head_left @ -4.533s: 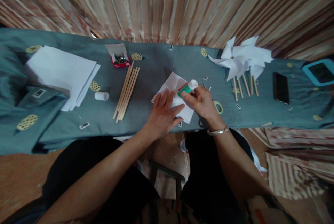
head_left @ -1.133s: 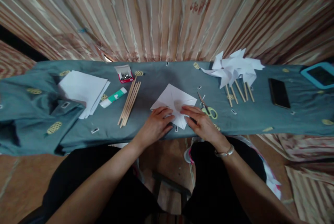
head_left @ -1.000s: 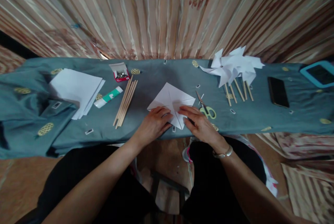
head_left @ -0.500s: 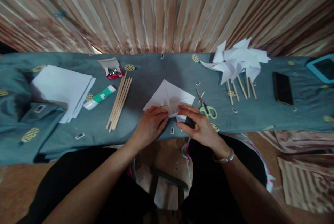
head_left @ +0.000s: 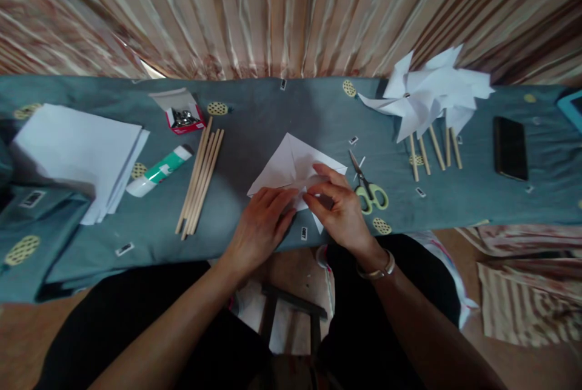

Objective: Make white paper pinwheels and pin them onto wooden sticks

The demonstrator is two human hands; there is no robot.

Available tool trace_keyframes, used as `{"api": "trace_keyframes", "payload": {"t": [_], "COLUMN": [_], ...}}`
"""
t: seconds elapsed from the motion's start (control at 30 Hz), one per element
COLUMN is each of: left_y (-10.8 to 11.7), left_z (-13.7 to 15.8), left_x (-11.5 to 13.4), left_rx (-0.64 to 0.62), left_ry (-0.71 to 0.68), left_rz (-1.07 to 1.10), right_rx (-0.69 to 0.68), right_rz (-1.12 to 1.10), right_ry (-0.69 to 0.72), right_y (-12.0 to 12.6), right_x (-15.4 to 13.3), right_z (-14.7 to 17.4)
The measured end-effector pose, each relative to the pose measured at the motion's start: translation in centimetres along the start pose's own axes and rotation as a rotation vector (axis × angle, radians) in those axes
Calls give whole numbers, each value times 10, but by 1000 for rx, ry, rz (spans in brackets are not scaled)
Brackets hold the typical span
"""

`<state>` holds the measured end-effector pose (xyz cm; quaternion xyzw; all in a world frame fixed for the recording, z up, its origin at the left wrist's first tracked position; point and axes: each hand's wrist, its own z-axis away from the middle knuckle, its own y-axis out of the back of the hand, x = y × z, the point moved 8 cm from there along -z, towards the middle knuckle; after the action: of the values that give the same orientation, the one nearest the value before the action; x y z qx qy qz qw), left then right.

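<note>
The paper square lies left of the scissors. The right hand pinches it between thumb and fingers; the left hand curls over its near edge, grip indeterminable.

No lettering could be read: the small label on the cloth between the left hand and right hand, and the glue stick's mark, left of both, were too blurred.

Glue stick now capped beside wooden rods, paper flap curled in right hand
</note>
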<state>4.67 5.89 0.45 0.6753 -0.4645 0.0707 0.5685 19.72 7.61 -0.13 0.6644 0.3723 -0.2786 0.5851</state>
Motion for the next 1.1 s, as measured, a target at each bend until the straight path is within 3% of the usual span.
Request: {"api": "trace_keyframes", "payload": {"t": [0.63,1.1], "left_y": [-5,-4], "left_z": [-2,-3], "left_x": [2,4], "left_rx": [3,-10], "left_ry": [-46,-47], "left_rz": [-31,-52], "right_rx": [65,89], "right_rz": [226,248], "right_ry": [19,40], "right_y": [-6,-5], "right_x": [-5,-6], "right_z": [0,0]}}
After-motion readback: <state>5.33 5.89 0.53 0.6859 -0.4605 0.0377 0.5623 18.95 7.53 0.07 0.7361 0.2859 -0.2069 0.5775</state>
